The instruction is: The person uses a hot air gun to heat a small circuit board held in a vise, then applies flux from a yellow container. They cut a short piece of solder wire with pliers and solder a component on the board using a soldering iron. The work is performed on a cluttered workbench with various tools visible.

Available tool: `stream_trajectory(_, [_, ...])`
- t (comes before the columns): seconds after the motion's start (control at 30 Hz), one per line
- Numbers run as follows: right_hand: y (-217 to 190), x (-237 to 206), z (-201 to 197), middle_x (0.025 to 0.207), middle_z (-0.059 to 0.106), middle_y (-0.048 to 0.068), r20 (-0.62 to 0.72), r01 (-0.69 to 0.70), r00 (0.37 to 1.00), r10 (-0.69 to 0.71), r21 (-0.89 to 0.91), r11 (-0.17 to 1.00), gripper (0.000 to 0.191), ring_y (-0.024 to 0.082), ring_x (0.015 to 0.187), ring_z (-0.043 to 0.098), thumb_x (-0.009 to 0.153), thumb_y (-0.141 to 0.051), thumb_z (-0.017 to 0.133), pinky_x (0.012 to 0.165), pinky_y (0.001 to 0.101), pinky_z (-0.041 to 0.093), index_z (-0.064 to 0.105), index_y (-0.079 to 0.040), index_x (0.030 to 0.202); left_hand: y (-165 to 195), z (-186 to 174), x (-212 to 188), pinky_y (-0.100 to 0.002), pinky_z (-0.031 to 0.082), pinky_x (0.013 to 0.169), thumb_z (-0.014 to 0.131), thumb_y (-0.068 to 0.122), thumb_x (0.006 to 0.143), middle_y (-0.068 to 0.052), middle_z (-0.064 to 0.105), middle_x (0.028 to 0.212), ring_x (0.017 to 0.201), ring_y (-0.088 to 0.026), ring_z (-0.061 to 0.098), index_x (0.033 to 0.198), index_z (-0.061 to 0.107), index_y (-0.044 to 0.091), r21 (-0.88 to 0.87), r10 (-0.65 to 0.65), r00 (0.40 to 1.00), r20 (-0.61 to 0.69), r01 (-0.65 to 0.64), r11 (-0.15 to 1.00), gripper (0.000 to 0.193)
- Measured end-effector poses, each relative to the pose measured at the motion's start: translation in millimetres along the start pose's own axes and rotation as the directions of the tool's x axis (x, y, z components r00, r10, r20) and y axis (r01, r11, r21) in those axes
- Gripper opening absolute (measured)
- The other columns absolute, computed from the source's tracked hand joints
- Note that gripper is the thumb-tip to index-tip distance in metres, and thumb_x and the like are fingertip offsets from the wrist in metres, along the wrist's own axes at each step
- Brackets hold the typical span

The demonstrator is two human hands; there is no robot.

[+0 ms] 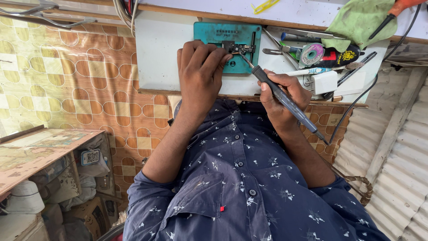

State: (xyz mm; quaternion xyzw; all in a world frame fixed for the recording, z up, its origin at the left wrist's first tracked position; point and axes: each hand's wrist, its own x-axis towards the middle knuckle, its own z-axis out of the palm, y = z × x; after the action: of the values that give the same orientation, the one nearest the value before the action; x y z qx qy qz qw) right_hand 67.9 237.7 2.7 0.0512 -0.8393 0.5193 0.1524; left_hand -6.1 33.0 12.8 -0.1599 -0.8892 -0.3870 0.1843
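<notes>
A teal repair fixture (209, 33) lies on the white bench top (160, 49) and clamps a small circuit board (240, 47). My left hand (200, 73) rests on the fixture, its fingertips pressing just left of the board. My right hand (285, 96) grips a dark soldering iron (290, 105) like a pen. The iron's metal tip (244, 57) touches the board's lower edge. The iron's cable runs off from the handle's end toward the lower right.
Right of the fixture lie tweezers (273, 51), a spool of solder wick (312, 53), a white adapter (324, 82), pens and a green cloth (361, 20). An orange-handled tool (401, 6) sits top right. Corrugated sheet (397, 156) is at right, a wooden shelf (40, 149) at left.
</notes>
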Motion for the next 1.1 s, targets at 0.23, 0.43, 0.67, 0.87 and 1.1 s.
stream_trajectory(0.23, [-2.4, 1.0, 0.2, 0.102, 0.077, 0.019, 0.005, -0.001, 1.000, 0.001, -0.006, 1.000, 0.024, 0.022, 0.096, 0.079, 0.105, -0.015, 0.074, 0.079, 0.0264, 0.064, 0.060, 0.002, 0.115, -0.7, 0.1, -0.4, -0.040, 0.043, 0.088, 0.079, 0.020, 0.098, -0.001, 0.068, 0.101, 0.101, -0.023, 0.057, 0.101, 0.072, 0.009, -0.011, 0.000, 1.000, -0.006, 0.000, 1.000, 0.013])
stream_trajectory(0.43, [-3.0, 1.1, -0.8, 0.100, 0.077, 0.018, 0.022, 0.007, 1.000, -0.006, -0.027, 1.000, 0.025, 0.023, 0.099, 0.079, 0.105, -0.016, 0.074, 0.086, 0.0295, 0.065, 0.060, 0.002, 0.116, -1.7, 1.4, -1.5, -0.039, 0.043, 0.087, 0.079, 0.020, 0.098, 0.000, 0.069, 0.101, 0.100, -0.023, 0.058, 0.101, 0.072, 0.009, -0.002, -0.012, 1.000, 0.004, 0.012, 1.000, 0.013])
stream_trajectory(0.67, [-0.5, 1.9, -0.4, 0.096, 0.077, 0.017, 0.013, 0.027, 1.000, -0.026, -0.058, 0.998, 0.023, 0.025, 0.103, 0.079, 0.106, -0.016, 0.072, 0.090, 0.0311, 0.067, 0.060, 0.001, 0.115, -2.5, 2.2, -1.7, -0.039, 0.043, 0.087, 0.079, 0.020, 0.098, 0.000, 0.068, 0.101, 0.100, -0.022, 0.057, 0.102, 0.072, 0.009, -0.005, 0.003, 1.000, 0.000, -0.003, 1.000, 0.013])
stream_trajectory(0.87, [-2.9, 1.3, -0.4, 0.097, 0.076, 0.015, 0.021, 0.022, 1.000, -0.021, -0.046, 0.999, 0.022, 0.024, 0.100, 0.079, 0.106, -0.014, 0.073, 0.092, 0.0320, 0.067, 0.060, 0.001, 0.116, -2.7, 1.0, -1.3, -0.039, 0.042, 0.087, 0.079, 0.019, 0.098, -0.001, 0.069, 0.101, 0.100, -0.023, 0.057, 0.102, 0.073, 0.009, -0.009, -0.006, 1.000, 0.008, 0.006, 1.000, 0.012])
stream_trajectory(1.1, [-4.4, 2.2, -0.2, 0.098, 0.076, 0.016, 0.019, 0.015, 1.000, -0.014, -0.044, 0.999, 0.023, 0.023, 0.100, 0.079, 0.105, -0.014, 0.074, 0.089, 0.0304, 0.066, 0.061, 0.001, 0.117, -1.9, -0.1, -0.6, -0.038, 0.042, 0.087, 0.079, 0.019, 0.098, 0.000, 0.069, 0.100, 0.099, -0.022, 0.057, 0.099, 0.073, 0.009, -0.035, -0.022, 1.000, 0.006, 0.023, 0.999, 0.011])
